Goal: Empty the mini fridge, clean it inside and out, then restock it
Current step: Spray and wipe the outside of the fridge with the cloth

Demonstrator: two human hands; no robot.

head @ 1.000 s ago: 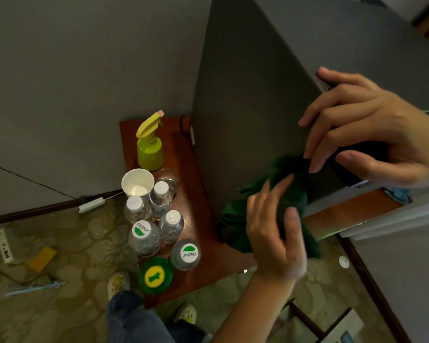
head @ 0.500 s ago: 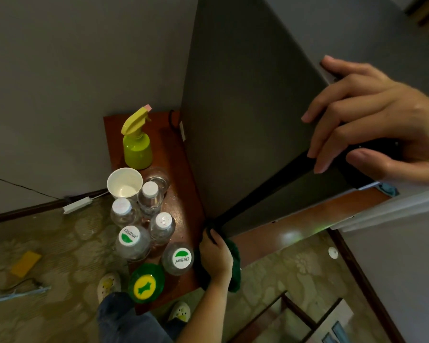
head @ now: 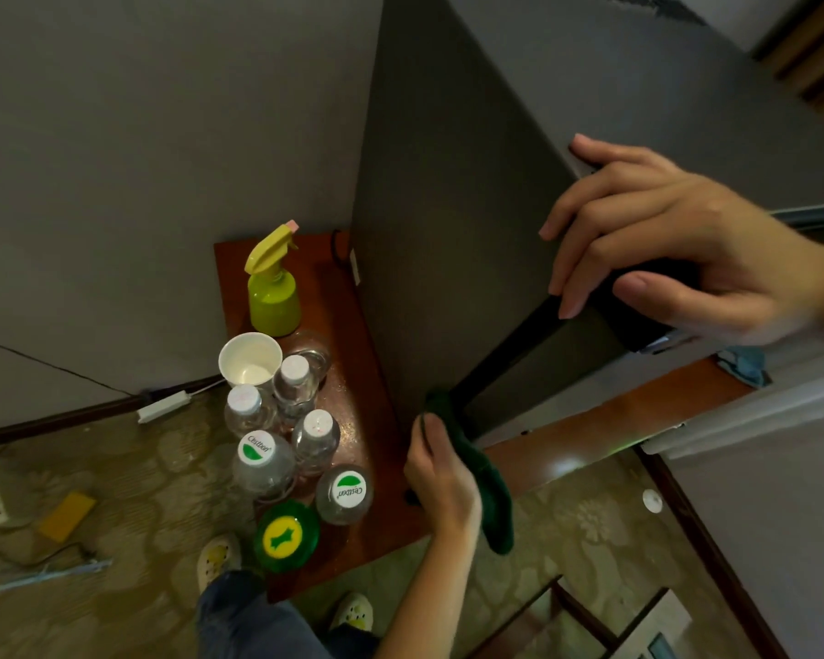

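While left hand clutches a green rag at the matte dark-grey fridge's bottom corner, right hand grips its top.

One wide-angle view is given, taken from a camera worn on the head and aimed forward and steeply down. The mini fridge is looked upon from above its top corner, with its dark side wall filling the middle of the frame. The right hand is caught very near the lens at the upper right; the left hand and green cloth are seen lower and farther. The floor and the person's shoes are taken in well below, toward the bottom edge.
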